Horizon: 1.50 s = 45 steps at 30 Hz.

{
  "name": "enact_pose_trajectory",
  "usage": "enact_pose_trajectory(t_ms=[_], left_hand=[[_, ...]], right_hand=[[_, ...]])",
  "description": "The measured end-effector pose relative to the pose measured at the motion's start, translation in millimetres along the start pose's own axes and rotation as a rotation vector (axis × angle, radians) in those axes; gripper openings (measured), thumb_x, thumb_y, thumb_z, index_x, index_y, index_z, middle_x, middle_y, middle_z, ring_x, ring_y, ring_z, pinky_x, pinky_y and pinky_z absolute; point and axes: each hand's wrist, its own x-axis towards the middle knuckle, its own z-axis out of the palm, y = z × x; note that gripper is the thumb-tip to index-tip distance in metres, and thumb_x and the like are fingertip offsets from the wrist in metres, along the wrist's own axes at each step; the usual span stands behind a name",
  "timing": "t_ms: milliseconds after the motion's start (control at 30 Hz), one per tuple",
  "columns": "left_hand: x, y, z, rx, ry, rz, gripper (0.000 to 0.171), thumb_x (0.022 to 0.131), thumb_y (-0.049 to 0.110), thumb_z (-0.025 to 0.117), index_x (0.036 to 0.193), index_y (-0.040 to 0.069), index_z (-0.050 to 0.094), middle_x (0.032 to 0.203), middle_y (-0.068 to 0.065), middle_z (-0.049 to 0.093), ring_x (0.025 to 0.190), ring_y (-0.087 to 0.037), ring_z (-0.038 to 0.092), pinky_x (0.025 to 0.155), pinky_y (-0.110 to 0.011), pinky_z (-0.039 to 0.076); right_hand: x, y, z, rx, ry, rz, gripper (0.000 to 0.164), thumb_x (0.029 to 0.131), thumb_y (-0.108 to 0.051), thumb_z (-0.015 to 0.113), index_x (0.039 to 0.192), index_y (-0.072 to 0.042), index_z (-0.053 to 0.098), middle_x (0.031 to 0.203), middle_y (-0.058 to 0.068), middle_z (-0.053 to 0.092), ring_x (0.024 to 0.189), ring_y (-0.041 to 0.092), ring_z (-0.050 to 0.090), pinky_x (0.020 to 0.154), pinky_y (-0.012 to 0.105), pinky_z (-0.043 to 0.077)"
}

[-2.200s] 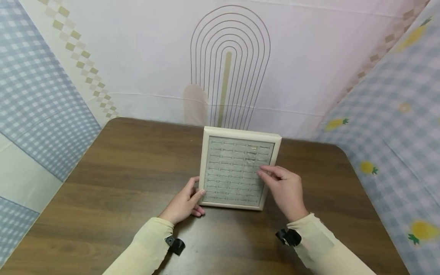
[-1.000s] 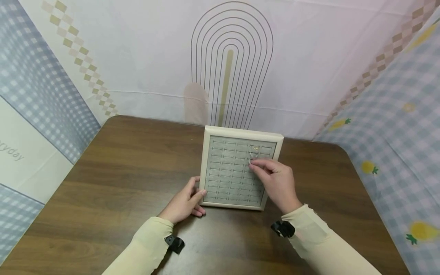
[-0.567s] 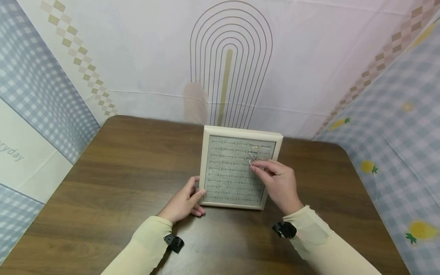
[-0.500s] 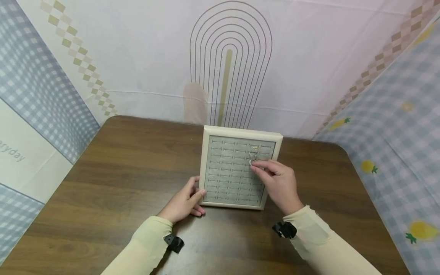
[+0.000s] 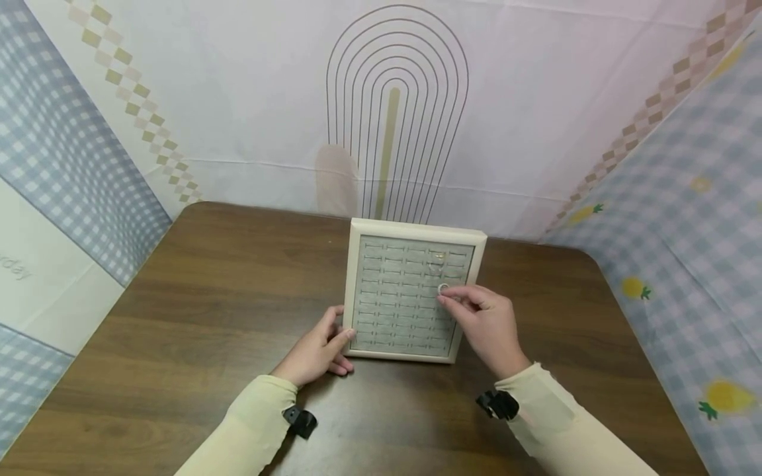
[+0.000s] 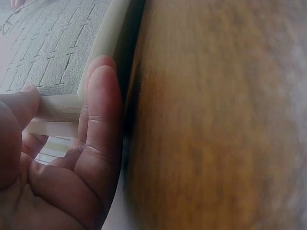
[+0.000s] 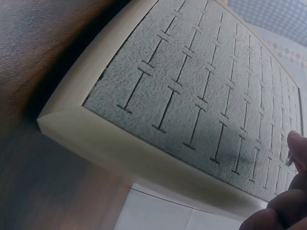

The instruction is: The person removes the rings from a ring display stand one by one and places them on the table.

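Note:
A ring display frame (image 5: pixel 399 307) with a cream border and grey slotted padding stands tilted on the table. My left hand (image 5: pixel 318 350) grips its lower left side, thumb on the front border; in the left wrist view other fingers (image 6: pixel 103 108) lie along the bottom edge. Between thumb and fingertips my right hand (image 5: pixel 488 324) pinches a silvery ring (image 5: pixel 442 289), just in front of the padding's right half. A gold-toned ring (image 5: pixel 439 256) sits in the top row, with a clear or silvery ring (image 5: pixel 436 268) below it. The right wrist view shows only part of the pinching hand (image 7: pixel 292 191).
The brown wooden table (image 5: pixel 208 291) extends around the frame. Behind it hangs a white cloth (image 5: pixel 250 99) printed with arches. Blue checked cloth hangs at the left (image 5: pixel 71 112) and right (image 5: pixel 684 251).
My right hand reached up to the third row, took hold of the ring there, and drew it out, down and to the right. My left hand keeps its grip on the frame.

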Motion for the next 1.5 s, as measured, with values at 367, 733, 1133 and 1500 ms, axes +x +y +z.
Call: enact_pose_trajectory(t_ms=[367, 733, 1133, 1500], left_hand=[[-1.6, 2.1, 0.4, 0.005, 0.005, -0.011, 0.054, 0.105, 0.023, 0.056, 0.152, 0.017, 0.029, 0.118, -0.020, 0.061, 0.065, -0.024, 0.069, 0.058, -0.038, 0.062], [-1.2, 0.1, -0.2, 0.011, 0.002, -0.002, 0.052, 0.105, 0.022, 0.056, 0.151, 0.018, 0.030, 0.116, -0.019, 0.061, 0.064, -0.025, 0.069, 0.058, -0.038, 0.062], [0.1, -2.3, -0.8, 0.020, 0.002, -0.009, 0.051, 0.106, 0.022, 0.055, 0.150, 0.019, 0.031, 0.114, -0.020, 0.061, 0.064, -0.025, 0.069, 0.059, -0.039, 0.062], [-1.7, 2.1, 0.0, 0.006, 0.006, -0.003, 0.051, 0.105, 0.022, 0.056, 0.150, 0.018, 0.032, 0.112, -0.019, 0.061, 0.064, -0.024, 0.068, 0.058, -0.039, 0.062]], right_hand=[[-12.8, 16.8, -15.0, -0.079, -0.011, 0.074, 0.005, 0.088, -0.019, 0.080, 0.091, -0.015, 0.080, 0.075, -0.003, 0.067, 0.057, 0.012, 0.047, 0.045, 0.020, 0.038], [-19.5, 44.5, -38.1, -0.198, -0.012, 0.173, 0.007, 0.086, -0.018, 0.082, 0.091, -0.013, 0.080, 0.071, -0.002, 0.067, 0.054, 0.009, 0.048, 0.047, 0.021, 0.040], [-18.7, 72.3, -50.7, -0.275, -0.103, 0.316, 0.010, 0.089, -0.020, 0.079, 0.094, -0.012, 0.081, 0.095, 0.005, 0.077, 0.078, 0.008, 0.067, 0.061, 0.020, 0.051], [-18.0, 98.1, -56.4, -0.345, -0.205, 0.367, 0.011, 0.091, -0.023, 0.077, 0.094, -0.012, 0.081, 0.096, 0.006, 0.077, 0.080, 0.015, 0.066, 0.062, 0.029, 0.050]])
